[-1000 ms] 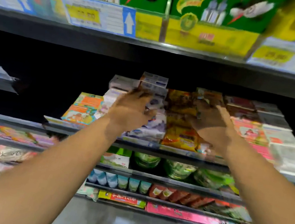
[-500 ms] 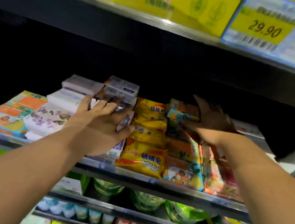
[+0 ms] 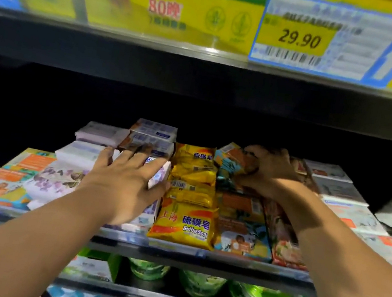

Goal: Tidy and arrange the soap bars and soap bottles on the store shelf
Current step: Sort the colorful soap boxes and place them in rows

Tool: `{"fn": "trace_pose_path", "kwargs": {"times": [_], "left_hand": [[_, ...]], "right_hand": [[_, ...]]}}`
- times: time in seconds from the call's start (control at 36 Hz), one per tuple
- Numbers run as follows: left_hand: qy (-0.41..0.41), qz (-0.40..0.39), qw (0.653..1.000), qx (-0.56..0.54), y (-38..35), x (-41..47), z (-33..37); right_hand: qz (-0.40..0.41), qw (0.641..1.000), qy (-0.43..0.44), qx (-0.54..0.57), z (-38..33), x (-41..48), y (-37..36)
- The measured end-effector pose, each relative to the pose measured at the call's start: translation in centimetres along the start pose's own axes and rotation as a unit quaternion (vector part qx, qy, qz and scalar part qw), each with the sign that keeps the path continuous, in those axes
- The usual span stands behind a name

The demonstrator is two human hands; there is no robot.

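On the middle shelf (image 3: 223,258), at the back of its row, an orange-and-blue soap bar (image 3: 230,159) sits tilted in the right hand (image 3: 270,172). The fingers curl over its top and far side, a hold that looks meant to draw it into line with the matching bars (image 3: 242,236) lying in front. Just beside that row, and touching it, the yellow sulfur soap packs (image 3: 185,221) lie overlapped in a single file running front to back. Past them the left hand (image 3: 126,183) rests flat with fingers spread on the white boxed bars (image 3: 80,153). It grips nothing and is probably steadying the stack while the neighbouring row is straightened. Green pouches (image 3: 201,282) fill the shelf below, and a price tag (image 3: 299,38) hangs above.
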State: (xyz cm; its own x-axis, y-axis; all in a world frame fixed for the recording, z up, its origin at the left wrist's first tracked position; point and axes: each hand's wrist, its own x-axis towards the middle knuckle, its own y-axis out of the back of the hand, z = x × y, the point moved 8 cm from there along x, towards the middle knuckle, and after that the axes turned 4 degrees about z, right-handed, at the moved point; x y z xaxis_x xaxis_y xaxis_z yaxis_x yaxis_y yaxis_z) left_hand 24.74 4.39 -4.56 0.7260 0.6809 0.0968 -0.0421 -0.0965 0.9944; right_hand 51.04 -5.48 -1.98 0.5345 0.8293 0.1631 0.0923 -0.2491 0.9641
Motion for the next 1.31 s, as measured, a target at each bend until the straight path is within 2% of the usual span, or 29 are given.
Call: {"fn": "trace_pose_path", "kwargs": {"times": [0.19,0.36,0.47,0.56,0.61,0.67,0.75,0.89,0.97,1.06,1.11,1.19,1.25,1.31], "left_hand": [[-0.006,0.009,1.0,0.006,-0.2,-0.1,-0.1],[0.005,0.003,1.0,0.015,-0.3,-0.1,-0.1],[0.014,-0.046,0.999,0.011,-0.2,-0.1,0.1],[0.002,-0.081,0.995,-0.052,0.4,-0.2,0.3],[-0.014,-0.07,0.991,-0.115,1.5,-0.5,0.4],[-0.027,-0.025,0.982,-0.186,3.1,-1.1,0.9],[-0.079,0.053,0.956,-0.278,5.7,-3.2,3.1],[-0.22,0.118,0.887,-0.389,10.5,-9.1,9.8],[-0.199,0.132,0.861,-0.45,12.3,-12.0,11.3],[-0.097,0.07,0.786,-0.606,13.1,-14.0,11.5],[-0.053,0.06,0.745,-0.662,13.6,-15.1,11.6],[-0.025,0.076,0.685,-0.725,15.0,-16.9,12.1],[-0.017,0.088,0.669,-0.738,15.7,-17.9,12.7],[-0.006,0.101,0.681,-0.725,15.7,-18.7,12.9]], "right_hand": [[0.027,0.999,0.041,0.023,-1.0,-0.9,1.7],[0.056,0.986,0.028,0.152,-1.2,-2.6,3.9],[0.087,0.957,-0.024,0.276,-1.1,-5.3,4.1],[0.093,0.932,-0.049,0.346,-1.2,-7.8,3.8],[0.098,0.902,-0.057,0.417,-1.2,-9.3,3.8],[0.106,0.871,-0.079,0.473,-0.8,-11.1,4.4],[0.106,0.845,-0.119,0.511,-0.3,-13.5,5.7],[0.016,0.756,-0.161,0.634,-2.2,-18.8,6.5],[-0.042,0.702,-0.178,0.688,-4.0,-22.1,7.4],[-0.069,0.707,-0.167,0.684,-5.4,-24.6,9.0],[-0.072,0.72,-0.151,0.674,-5.7,-25.7,9.9],[-0.081,0.765,-0.111,0.629,-6.0,-27.1,10.9],[-0.075,0.789,-0.096,0.603,-6.0,-27.9,11.3],[-0.06,0.787,-0.097,0.607,-5.9,-28.5,11.6]]}}
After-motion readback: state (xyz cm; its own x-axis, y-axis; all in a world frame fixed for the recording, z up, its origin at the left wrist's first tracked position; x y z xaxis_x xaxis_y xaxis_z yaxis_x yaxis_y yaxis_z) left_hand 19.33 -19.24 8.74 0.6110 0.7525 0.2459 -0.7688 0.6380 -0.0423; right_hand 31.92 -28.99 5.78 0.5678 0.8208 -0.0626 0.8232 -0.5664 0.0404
